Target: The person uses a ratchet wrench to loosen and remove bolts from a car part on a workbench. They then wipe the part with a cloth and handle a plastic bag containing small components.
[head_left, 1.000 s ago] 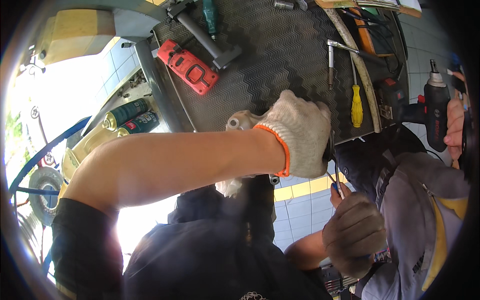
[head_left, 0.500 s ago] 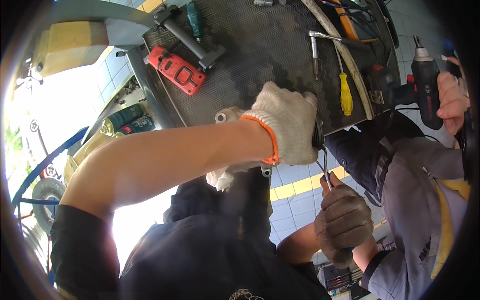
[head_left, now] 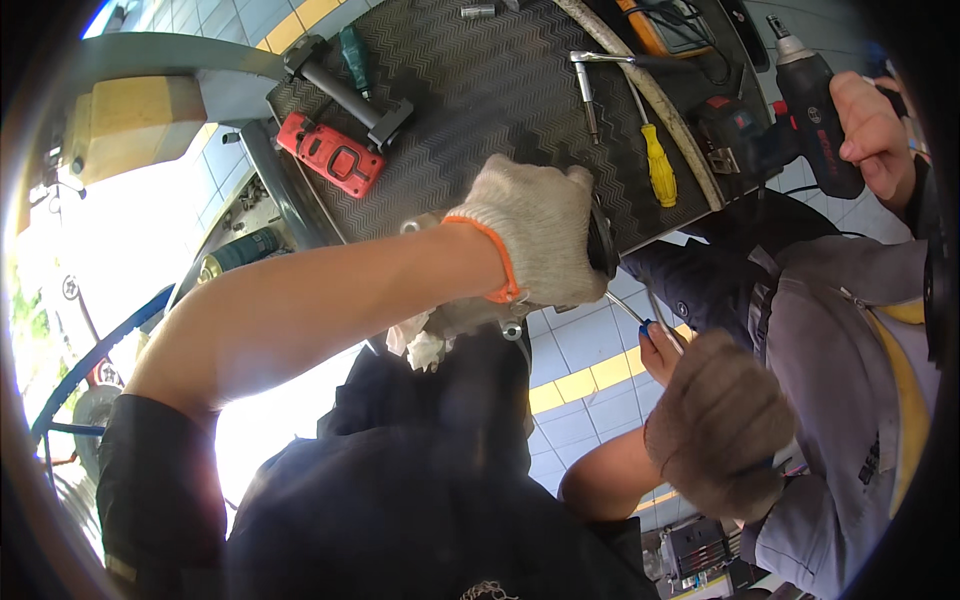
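Observation:
My left hand [head_left: 540, 232], in an off-white knit glove with an orange cuff, is closed over a metal housing [head_left: 465, 316]. A round black part [head_left: 601, 240] shows at its finger side; the glove hides most of the grip. My right hand [head_left: 722, 425], in a brown-grey glove blurred by motion, is closed round a tool with a thin metal shaft [head_left: 667, 325]. Its shaft stands apart from the black part. Beside it, a co-worker's bare fingers [head_left: 657, 353] are at a second thin shaft [head_left: 624, 305] with a blue piece, whose tip is near the black part.
On the dark ribbed mat [head_left: 480, 90] lie a red tool [head_left: 330, 153], a green screwdriver [head_left: 355, 62], a ratchet [head_left: 600, 57] and a yellow screwdriver [head_left: 658, 165]. A hose [head_left: 655, 92] crosses the right side. The co-worker's other hand [head_left: 870, 130] holds a power driver [head_left: 822, 120].
My right hand has moved right with its tool, whose shaft has come away from the black part. My left hand keeps its grip. The whole view has shifted slightly.

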A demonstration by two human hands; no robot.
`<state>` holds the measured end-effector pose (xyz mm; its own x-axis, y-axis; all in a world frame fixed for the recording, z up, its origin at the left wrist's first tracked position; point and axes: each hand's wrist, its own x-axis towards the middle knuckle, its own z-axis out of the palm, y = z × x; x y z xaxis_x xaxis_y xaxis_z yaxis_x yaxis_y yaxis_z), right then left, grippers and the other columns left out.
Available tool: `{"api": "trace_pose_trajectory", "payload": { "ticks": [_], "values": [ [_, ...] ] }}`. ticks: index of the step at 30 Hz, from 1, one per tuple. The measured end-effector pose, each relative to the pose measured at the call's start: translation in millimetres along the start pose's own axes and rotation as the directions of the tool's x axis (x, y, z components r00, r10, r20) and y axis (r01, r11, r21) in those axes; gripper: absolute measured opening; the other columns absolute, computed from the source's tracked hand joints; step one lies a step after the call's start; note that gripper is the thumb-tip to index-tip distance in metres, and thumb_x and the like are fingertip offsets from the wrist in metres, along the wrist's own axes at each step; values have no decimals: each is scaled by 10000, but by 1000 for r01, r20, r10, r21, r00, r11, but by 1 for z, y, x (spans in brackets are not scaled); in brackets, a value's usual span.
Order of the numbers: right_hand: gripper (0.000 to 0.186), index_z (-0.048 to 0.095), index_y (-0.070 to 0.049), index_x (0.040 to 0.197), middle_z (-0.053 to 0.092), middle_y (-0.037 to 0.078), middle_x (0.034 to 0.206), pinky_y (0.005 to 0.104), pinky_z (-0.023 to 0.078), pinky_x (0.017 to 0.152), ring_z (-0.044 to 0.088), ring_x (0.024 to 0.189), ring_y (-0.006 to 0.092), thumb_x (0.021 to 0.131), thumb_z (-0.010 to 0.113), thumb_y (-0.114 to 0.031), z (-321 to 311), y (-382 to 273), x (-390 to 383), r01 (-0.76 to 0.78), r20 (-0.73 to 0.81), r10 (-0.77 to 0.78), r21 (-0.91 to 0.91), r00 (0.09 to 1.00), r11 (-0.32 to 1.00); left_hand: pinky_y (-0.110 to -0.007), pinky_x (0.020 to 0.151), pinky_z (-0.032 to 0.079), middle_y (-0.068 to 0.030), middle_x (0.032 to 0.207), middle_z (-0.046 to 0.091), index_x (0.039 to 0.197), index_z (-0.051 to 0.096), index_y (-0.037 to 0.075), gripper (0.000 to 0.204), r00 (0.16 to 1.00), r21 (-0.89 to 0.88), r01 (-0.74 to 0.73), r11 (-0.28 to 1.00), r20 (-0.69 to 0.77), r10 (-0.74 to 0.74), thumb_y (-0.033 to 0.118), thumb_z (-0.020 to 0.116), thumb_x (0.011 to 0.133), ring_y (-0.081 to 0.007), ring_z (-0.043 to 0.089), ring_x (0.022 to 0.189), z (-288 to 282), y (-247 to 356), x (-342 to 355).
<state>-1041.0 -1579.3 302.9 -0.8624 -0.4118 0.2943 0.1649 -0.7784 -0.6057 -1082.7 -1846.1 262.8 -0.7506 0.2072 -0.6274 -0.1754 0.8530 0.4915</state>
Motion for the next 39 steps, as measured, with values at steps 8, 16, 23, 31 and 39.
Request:
{"api": "trace_pose_trajectory", "payload": {
  "ticks": [8,16,23,31,39],
  "values": [
    [401,589,-137,821,652,27,811,434,496,717,607,737,220,1086,620,-436,-9,21,38,-81,-23,79,-445,997,892,-448,981,692,-234,976,862,1226,756,-102,715,999,-1,-20,1000,-31,20,470,851,808,-387,883,956,7,-5,2],
    [440,576,-209,828,560,-17,823,398,385,869,493,836,169,1165,638,-485,-10,2,61,-311,76,367,-388,927,867,-437,984,707,-251,1005,868,1229,767,-98,692,1000,-46,1,999,22,0,419,879,782,-401,885,948,2,-6,1],
    [434,585,-185,843,547,-27,799,378,394,848,504,818,166,1178,641,-456,-8,5,75,-356,96,425,-402,900,844,-465,936,713,-245,971,858,1194,747,-118,688,998,-37,-56,998,-45,54,452,843,821,-410,882,964,6,-10,0],
    [448,572,-183,841,550,-16,783,358,420,780,495,752,159,1210,574,-438,-22,10,94,-349,122,434,-422,893,837,-445,931,716,-231,952,867,1216,774,-116,688,999,-30,-50,998,-23,49,400,863,770,-396,888,917,7,-10,5],
    [478,517,-201,819,523,-10,767,342,416,726,472,730,161,1219,534,-461,-26,27,115,-388,189,507,-442,841,809,-444,919,712,-251,955,870,1186,794,-104,654,993,-43,-83,996,-83,80,405,867,783,-389,890,917,10,-13,5]
  ]
}}
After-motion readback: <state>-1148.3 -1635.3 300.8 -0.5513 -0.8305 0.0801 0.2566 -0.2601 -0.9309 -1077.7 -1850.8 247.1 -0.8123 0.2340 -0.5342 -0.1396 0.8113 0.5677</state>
